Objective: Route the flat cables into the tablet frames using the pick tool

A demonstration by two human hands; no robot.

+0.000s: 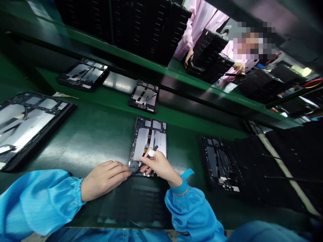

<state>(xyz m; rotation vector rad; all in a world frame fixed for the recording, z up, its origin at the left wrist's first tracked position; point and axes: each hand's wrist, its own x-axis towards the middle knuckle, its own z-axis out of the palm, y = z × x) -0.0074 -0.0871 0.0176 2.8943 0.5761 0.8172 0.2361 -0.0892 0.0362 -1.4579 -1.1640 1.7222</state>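
An opened tablet (163, 141) lies in front of me, its silver inner plates and dark ribbon cables exposed. My right hand (160, 164) is closed over its lower part, pinching a slim black tool (155, 148) that looks like tweezers. The tool slants down to the tablet's lower left area; a small white piece shows at my fingers. What the tip touches is too small to tell. Beside the lower left corner, my left hand (107, 178) lies palm down, fingers stretched out together, fingertips at the tablet's edge. A blue band (180, 188) circles my right wrist.
More opened tablets lie around: a stack at left (37, 114), one at upper left (83, 75), one behind (144, 95), and one at right (219, 164) by black trays (292, 161). Across the green bench (101, 124), a person in pink (202, 16) works near black stacks (141, 27).
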